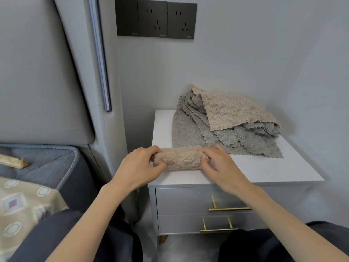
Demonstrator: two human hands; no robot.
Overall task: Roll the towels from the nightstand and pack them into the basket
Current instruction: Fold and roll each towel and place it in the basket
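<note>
Both hands grip one beige roll (181, 160) at nightstand (264, 171) front edge: left hand (139, 167), right hand (221, 165). Loosened grip probably unrolls it; basket unseen.

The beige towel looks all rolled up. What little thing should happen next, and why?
Probably lift the roll off the nightstand with both ends pinched so it stays wound. It looks fully rolled, the left hand and right hand each grip an end, and a pile waits behind. No basket is in view.
</note>
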